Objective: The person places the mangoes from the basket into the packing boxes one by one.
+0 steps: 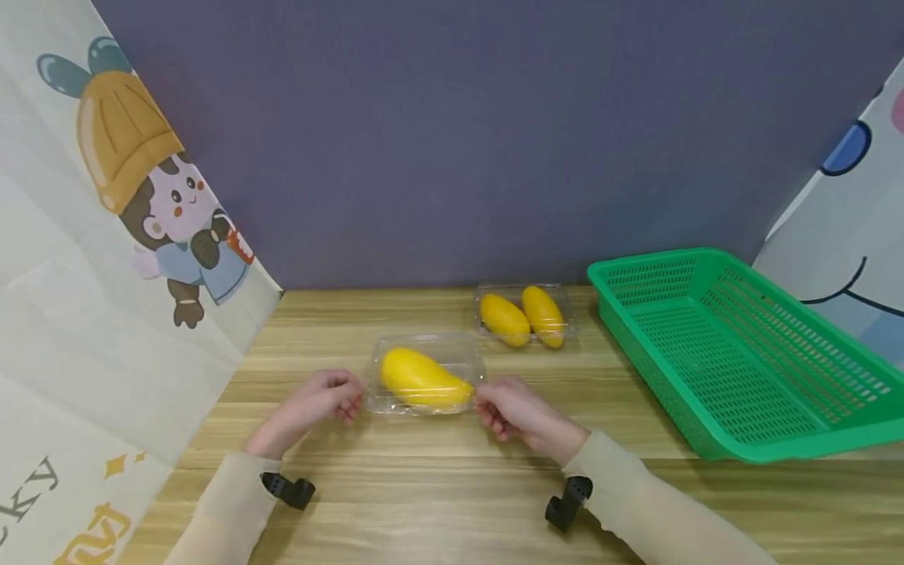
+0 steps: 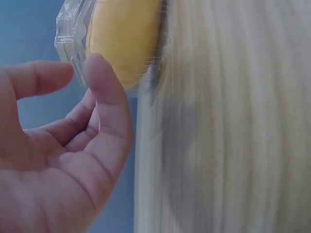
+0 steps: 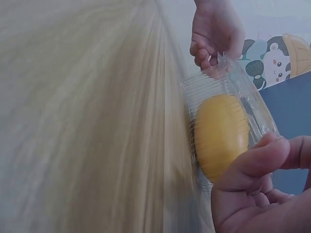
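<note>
A clear plastic box (image 1: 452, 353) holds one yellow mango (image 1: 418, 378), seen through its ribbed wall. My left hand (image 1: 330, 395) is at the box's left end. In the left wrist view the left thumb and a finger (image 2: 104, 80) straddle the box's rim. At the opposite end my right hand (image 1: 519, 412) pinches the rim near the mango's narrow tip. The right wrist view shows the right thumb and curled fingers (image 3: 257, 158) on the edge, with the left hand (image 3: 216, 31) at the far corner.
Behind the box, slightly right, a second clear plastic box (image 1: 568, 294) holds two yellow mangoes (image 1: 542, 315). A green perforated basket (image 1: 643, 365) stands on the right of the wooden table (image 1: 424, 486). A dark panel (image 1: 452, 141) rises along the table's back edge.
</note>
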A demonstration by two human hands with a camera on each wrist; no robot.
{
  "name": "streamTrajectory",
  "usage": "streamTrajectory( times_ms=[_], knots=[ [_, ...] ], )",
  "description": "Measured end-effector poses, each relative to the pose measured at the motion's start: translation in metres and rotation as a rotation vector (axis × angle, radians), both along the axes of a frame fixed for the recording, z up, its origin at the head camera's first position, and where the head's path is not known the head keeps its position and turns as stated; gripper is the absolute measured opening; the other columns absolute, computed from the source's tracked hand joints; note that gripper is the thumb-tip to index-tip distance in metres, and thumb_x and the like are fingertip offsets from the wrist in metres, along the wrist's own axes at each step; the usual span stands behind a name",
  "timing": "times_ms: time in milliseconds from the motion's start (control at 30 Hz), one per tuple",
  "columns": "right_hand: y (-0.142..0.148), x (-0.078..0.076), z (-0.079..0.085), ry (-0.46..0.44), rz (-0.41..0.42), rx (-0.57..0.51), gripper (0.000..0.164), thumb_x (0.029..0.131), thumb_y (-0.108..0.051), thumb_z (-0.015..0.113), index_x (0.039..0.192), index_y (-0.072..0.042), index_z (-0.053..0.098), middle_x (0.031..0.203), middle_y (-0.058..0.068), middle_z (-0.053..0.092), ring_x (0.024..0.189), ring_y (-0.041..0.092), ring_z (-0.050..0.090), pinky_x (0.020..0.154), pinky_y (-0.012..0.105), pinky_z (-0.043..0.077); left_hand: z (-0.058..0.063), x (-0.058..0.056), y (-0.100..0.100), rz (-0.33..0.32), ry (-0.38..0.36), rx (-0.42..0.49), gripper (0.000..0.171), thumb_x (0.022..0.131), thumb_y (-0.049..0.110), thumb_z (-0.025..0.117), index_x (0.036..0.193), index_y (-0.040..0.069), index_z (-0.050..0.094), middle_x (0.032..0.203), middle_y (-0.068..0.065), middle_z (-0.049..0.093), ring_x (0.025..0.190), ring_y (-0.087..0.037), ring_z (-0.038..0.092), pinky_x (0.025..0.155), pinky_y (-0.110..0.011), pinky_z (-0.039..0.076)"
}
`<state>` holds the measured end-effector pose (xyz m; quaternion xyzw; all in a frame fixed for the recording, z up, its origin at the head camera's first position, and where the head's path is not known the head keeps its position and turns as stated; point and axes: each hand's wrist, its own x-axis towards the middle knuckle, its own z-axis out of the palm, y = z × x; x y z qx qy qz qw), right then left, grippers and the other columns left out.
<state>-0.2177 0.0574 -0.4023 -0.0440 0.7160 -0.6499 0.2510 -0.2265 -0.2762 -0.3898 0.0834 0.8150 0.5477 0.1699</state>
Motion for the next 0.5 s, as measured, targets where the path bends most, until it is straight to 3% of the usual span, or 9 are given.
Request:
streamTrajectory(
  times_ms=[133,300,500],
  knots=[
    [0.006,0.001,0.0,-0.001,-0.003,0.007,0.016,0.088,-0.015,0.054,0.074,-0.007,0.057,0.06,0.0,0.051,0.049,0.01,0.04,0.045,0.021,0.037,0.0,0.007,0.006,-0.047,-0.029,0.041,0.028,0.102,0.017,0.057,0.105,-0.01,0.063,0.087,-0.014,0.062,0.075,-0.021,0.06,0.071,-0.035,0.058],
    [0.012,0.002,0.002,-0.003,-0.007,0.021,0.016,0.089,-0.014,0.053,0.075,-0.007,0.057,0.06,0.0,0.051,0.049,0.01,0.04,0.044,0.021,0.037,-0.001,0.013,0.015,-0.06,-0.064,0.1,0.028,0.101,0.013,0.054,0.105,-0.014,0.061,0.086,-0.013,0.06,0.072,-0.018,0.059,0.069,-0.032,0.057],
    [0.018,0.006,0.003,-0.014,-0.005,0.03,0.017,0.088,-0.013,0.054,0.071,-0.009,0.055,0.06,0.0,0.051,0.048,0.009,0.04,0.043,0.02,0.037,0.001,0.018,0.021,-0.086,-0.084,0.083,0.029,0.099,0.011,0.052,0.108,-0.015,0.061,0.086,-0.014,0.061,0.07,-0.018,0.057,0.063,-0.028,0.054]
  ],
)
